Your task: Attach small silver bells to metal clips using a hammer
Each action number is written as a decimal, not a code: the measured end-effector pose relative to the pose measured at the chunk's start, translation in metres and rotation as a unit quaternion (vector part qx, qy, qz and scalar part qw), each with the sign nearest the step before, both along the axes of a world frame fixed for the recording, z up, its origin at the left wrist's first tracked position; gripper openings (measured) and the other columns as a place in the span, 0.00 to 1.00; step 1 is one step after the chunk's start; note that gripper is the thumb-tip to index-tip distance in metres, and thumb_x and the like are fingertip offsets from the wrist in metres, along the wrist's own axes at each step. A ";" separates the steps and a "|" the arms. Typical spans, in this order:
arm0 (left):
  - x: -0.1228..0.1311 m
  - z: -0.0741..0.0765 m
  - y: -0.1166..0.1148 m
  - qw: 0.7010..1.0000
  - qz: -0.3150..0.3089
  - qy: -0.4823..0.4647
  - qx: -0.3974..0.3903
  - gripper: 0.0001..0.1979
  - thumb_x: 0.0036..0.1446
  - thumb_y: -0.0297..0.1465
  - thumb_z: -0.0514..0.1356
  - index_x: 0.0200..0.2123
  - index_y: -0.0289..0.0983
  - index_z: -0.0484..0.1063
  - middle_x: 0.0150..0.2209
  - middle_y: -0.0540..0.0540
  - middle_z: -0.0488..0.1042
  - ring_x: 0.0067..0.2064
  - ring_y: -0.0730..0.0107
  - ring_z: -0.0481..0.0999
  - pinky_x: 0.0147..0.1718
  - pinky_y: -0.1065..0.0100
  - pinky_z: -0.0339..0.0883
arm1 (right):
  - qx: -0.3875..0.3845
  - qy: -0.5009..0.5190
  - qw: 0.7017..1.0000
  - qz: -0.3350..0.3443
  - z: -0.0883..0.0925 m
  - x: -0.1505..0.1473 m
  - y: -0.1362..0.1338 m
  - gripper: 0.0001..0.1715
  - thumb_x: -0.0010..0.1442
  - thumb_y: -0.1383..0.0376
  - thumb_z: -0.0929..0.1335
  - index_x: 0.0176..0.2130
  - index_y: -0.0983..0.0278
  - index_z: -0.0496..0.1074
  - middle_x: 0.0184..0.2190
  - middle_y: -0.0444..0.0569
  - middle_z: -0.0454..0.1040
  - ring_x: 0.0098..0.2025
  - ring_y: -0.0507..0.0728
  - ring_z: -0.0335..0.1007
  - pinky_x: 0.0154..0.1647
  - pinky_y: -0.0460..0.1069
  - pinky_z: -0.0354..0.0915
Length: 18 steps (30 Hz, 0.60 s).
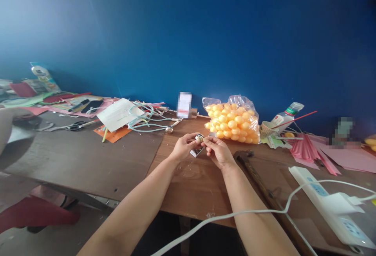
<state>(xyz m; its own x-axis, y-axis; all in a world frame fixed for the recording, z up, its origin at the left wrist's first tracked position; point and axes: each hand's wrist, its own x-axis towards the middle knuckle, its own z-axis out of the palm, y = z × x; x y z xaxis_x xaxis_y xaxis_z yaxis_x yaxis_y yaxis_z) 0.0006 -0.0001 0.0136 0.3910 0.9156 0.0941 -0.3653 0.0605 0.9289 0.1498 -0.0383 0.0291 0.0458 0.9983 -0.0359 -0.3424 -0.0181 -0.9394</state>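
Over the middle of the wooden table, a small shiny metallic ball (199, 137) is held between the thumb and fingers of my left hand (185, 146). My right hand (217, 151) is closed in a pinch, its thumb and forefinger tips at the ball's right side. Whatever lies between those fingertips is too small to make out. Just below the ball, partly hidden by my fingers, is a small white box (196, 153) with dark contents. A similar shiny ball (169, 129) lies farther left on the table, by the end of a pale blue cord (147, 129).
Behind my hands sits a clear bag of yellow-orange balls (233, 122). A phone (184, 106) leans on the blue wall. Scissors (75, 126) and papers (119, 114) lie left. At right are a bottle (286, 117), a power strip (320, 193) and a white cable (235, 213) crossing my right forearm.
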 end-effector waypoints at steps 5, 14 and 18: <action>0.000 -0.001 0.001 1.000 -0.003 -0.012 -0.024 0.27 0.45 0.35 0.69 0.49 0.30 0.72 0.45 0.37 0.77 0.38 0.65 0.78 0.42 0.62 0.72 | 0.000 0.005 1.000 0.005 0.000 0.001 0.000 0.14 0.43 0.60 0.77 0.28 0.65 0.74 0.25 0.45 0.74 0.19 0.44 0.57 0.17 0.40 0.57; -0.001 -0.001 0.000 0.999 -0.011 -0.015 -0.028 0.26 0.46 0.35 0.69 0.49 0.31 0.72 0.45 0.38 0.77 0.37 0.67 0.78 0.41 0.63 0.72 | -0.012 0.030 0.999 0.006 0.001 0.001 0.000 0.14 0.43 0.62 0.77 0.28 0.66 0.75 0.24 0.45 0.74 0.18 0.44 0.56 0.15 0.40 0.56; -0.001 -0.002 0.001 0.999 -0.014 -0.015 -0.028 0.26 0.46 0.35 0.69 0.48 0.31 0.73 0.46 0.38 0.76 0.36 0.67 0.78 0.41 0.63 0.71 | -0.016 0.033 0.999 0.009 0.000 0.002 0.000 0.13 0.43 0.62 0.77 0.29 0.66 0.75 0.25 0.45 0.74 0.18 0.44 0.56 0.15 0.40 0.55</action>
